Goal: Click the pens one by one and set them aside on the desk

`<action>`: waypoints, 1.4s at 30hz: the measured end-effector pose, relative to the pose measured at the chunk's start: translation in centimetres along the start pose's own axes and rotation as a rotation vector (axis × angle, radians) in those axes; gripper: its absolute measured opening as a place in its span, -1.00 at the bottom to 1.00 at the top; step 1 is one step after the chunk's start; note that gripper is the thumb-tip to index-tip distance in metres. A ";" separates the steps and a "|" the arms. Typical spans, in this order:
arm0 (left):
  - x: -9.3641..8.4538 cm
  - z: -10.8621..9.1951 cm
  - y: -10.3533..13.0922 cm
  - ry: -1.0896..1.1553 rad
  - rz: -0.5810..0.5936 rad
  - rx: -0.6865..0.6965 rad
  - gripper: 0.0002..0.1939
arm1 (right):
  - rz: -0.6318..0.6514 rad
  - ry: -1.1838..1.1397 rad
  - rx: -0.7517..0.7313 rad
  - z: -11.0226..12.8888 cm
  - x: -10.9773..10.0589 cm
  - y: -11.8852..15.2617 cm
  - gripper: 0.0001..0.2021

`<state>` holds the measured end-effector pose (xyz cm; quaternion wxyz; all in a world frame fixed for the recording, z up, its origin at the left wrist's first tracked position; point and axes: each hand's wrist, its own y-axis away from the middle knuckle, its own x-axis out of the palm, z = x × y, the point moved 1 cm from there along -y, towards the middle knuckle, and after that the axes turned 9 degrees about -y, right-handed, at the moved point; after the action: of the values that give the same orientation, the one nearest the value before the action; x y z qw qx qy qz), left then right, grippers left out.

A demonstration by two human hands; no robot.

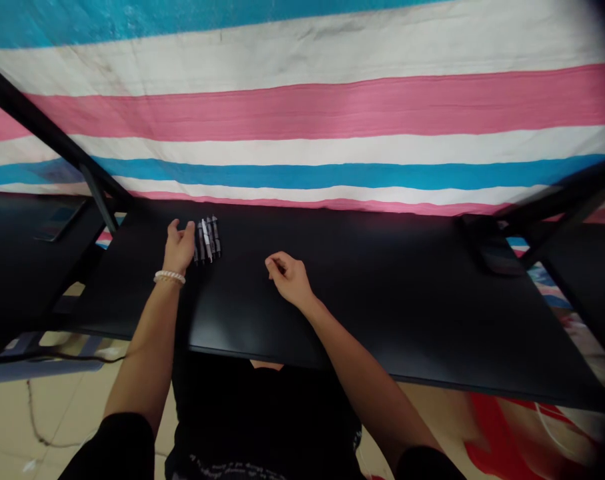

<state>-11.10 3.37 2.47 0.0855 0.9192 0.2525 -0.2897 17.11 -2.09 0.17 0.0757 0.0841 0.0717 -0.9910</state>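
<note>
Several slim pens [208,239] lie side by side in a row on the black table [382,293], left of its middle. Most are dark with clear parts, and one near the middle looks whiter. My left hand [179,247], with a pale beaded bracelet at the wrist, is right beside the row's left end. Its thumb and index finger are apart, and I see nothing between them; whether it touches the outermost pen I cannot tell. To the right of the pens, my right hand [289,277] is at the table with its fingers curled in, and no object shows in it.
A striped blue, white and pink sheet [322,110] hangs behind the table. Black slanted frame bars [47,123] stand at both sides. A dark flat object [499,257] lies at the table's right end. On the neighbouring left table lies a phone [59,221].
</note>
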 end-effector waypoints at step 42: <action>11.6 -5.3 10.2 -0.490 0.388 0.872 -0.49 | -0.245 0.113 -0.036 -0.1 -1.3 0.3 -0.87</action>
<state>4.89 1.03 0.27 -0.1959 0.8048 -0.0932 -0.5525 18.40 -2.15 0.27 -0.0483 0.1291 0.1034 -0.9850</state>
